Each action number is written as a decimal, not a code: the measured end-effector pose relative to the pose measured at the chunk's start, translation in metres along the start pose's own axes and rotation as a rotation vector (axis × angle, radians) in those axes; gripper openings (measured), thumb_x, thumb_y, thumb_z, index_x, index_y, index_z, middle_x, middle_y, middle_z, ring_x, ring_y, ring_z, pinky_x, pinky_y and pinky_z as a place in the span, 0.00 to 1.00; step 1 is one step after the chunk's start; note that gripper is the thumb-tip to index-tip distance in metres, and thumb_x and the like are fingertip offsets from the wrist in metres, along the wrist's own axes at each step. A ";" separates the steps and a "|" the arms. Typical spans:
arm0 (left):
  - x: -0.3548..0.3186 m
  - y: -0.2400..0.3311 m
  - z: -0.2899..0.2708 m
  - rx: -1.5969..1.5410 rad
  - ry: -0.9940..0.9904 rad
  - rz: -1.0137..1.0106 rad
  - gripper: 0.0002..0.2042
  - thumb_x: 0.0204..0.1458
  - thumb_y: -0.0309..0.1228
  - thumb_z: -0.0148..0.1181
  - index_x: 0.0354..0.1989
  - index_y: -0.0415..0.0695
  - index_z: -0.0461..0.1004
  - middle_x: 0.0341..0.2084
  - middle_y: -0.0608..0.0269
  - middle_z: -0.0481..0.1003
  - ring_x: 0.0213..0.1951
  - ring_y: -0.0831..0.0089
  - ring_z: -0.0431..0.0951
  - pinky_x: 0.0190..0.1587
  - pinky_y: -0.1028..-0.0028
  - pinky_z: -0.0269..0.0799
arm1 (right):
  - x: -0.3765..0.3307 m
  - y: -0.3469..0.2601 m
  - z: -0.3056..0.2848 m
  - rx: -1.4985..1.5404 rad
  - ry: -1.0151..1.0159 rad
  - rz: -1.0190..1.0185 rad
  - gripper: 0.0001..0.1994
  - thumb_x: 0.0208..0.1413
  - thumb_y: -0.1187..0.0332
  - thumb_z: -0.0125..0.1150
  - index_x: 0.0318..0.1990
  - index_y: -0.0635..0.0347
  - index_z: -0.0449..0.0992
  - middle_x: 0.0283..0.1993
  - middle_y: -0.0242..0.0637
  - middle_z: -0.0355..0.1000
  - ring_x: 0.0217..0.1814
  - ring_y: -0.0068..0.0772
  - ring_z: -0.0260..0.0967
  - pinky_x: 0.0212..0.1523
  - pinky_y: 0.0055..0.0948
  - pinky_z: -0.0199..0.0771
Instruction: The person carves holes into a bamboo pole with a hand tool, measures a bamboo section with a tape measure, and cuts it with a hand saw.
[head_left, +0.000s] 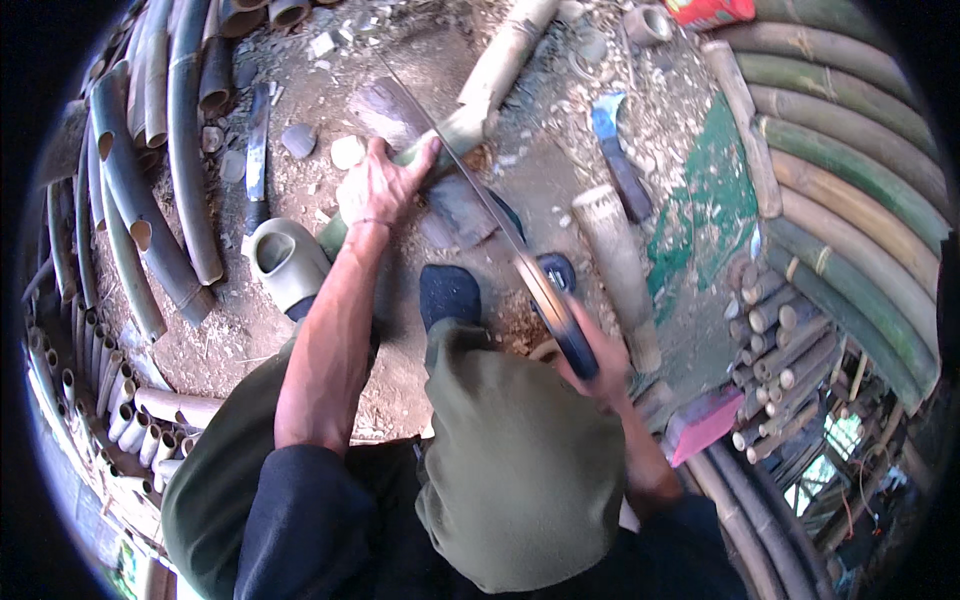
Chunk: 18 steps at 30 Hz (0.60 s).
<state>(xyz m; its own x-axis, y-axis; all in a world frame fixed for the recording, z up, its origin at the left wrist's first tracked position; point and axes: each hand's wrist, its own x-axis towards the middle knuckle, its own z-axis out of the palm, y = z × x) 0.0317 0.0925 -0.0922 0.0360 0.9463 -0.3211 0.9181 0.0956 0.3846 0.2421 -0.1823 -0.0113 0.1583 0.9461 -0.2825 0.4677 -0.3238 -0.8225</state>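
Note:
My left hand (378,188) is closed around a green bamboo pole (412,153), pressing it down across a dark wooden block (458,212) on the ground. In my right hand (602,352) is the handle of a long, thin-bladed hand saw (492,208). The saw slants from my right knee up to the far left, and its blade crosses the bamboo just right of my left fingertips. How deep the blade sits in the bamboo I cannot tell. My right hand is partly blurred.
A knife with a long blade (258,150) lies at the left, and a dark-handled tool (625,180) at the right. A pale log (612,255) lies nearby. Bamboo poles are stacked left and right (830,180). My foot (450,293) and a beige clog (286,262) are close by.

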 end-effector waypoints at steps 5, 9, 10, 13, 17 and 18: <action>-0.004 0.022 -0.017 0.016 -0.006 0.030 0.42 0.44 0.72 0.51 0.44 0.38 0.71 0.31 0.40 0.79 0.39 0.47 0.81 0.44 0.56 0.75 | -0.057 0.007 -0.027 -0.149 0.149 -0.347 0.31 0.41 0.71 0.64 0.57 0.75 0.69 0.45 0.56 0.77 0.38 0.41 0.81 0.38 0.31 0.79; -0.010 0.014 -0.003 -0.007 -0.041 0.042 0.41 0.45 0.71 0.51 0.44 0.38 0.71 0.33 0.40 0.79 0.40 0.45 0.80 0.44 0.56 0.74 | 0.083 -0.025 0.037 -0.091 0.263 -0.336 0.31 0.40 0.76 0.61 0.58 0.70 0.70 0.34 0.48 0.77 0.25 0.31 0.75 0.28 0.30 0.74; -0.009 0.012 -0.002 -0.022 -0.061 0.027 0.40 0.46 0.70 0.52 0.44 0.38 0.72 0.34 0.39 0.78 0.41 0.44 0.79 0.44 0.55 0.74 | 0.103 -0.034 0.045 0.037 0.280 -0.361 0.31 0.40 0.79 0.60 0.59 0.69 0.70 0.32 0.45 0.76 0.22 0.27 0.72 0.26 0.27 0.72; -0.004 0.000 -0.003 -0.030 -0.052 0.001 0.39 0.47 0.69 0.52 0.45 0.38 0.72 0.36 0.38 0.78 0.42 0.43 0.79 0.44 0.54 0.73 | 0.047 -0.010 0.028 -0.105 0.175 -0.261 0.30 0.42 0.76 0.61 0.59 0.72 0.69 0.33 0.50 0.78 0.27 0.38 0.78 0.30 0.32 0.76; -0.005 0.005 -0.003 -0.010 -0.092 -0.023 0.39 0.47 0.69 0.52 0.44 0.39 0.72 0.36 0.39 0.78 0.42 0.45 0.79 0.44 0.56 0.73 | -0.069 0.035 -0.009 -0.138 0.100 -0.218 0.30 0.42 0.76 0.61 0.57 0.78 0.68 0.40 0.51 0.79 0.33 0.39 0.80 0.38 0.30 0.78; -0.006 -0.004 -0.002 -0.003 -0.081 -0.038 0.39 0.46 0.69 0.52 0.44 0.39 0.73 0.36 0.39 0.78 0.43 0.46 0.79 0.44 0.56 0.73 | -0.067 0.036 -0.008 -0.184 0.122 -0.327 0.30 0.41 0.76 0.61 0.57 0.78 0.68 0.40 0.51 0.79 0.33 0.39 0.80 0.38 0.30 0.78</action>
<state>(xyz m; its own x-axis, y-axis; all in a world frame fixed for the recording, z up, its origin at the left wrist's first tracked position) 0.0273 0.0873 -0.0896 0.0327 0.9138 -0.4049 0.9183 0.1324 0.3732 0.2551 -0.2572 -0.0180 0.0724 0.9961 0.0495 0.6569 -0.0103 -0.7539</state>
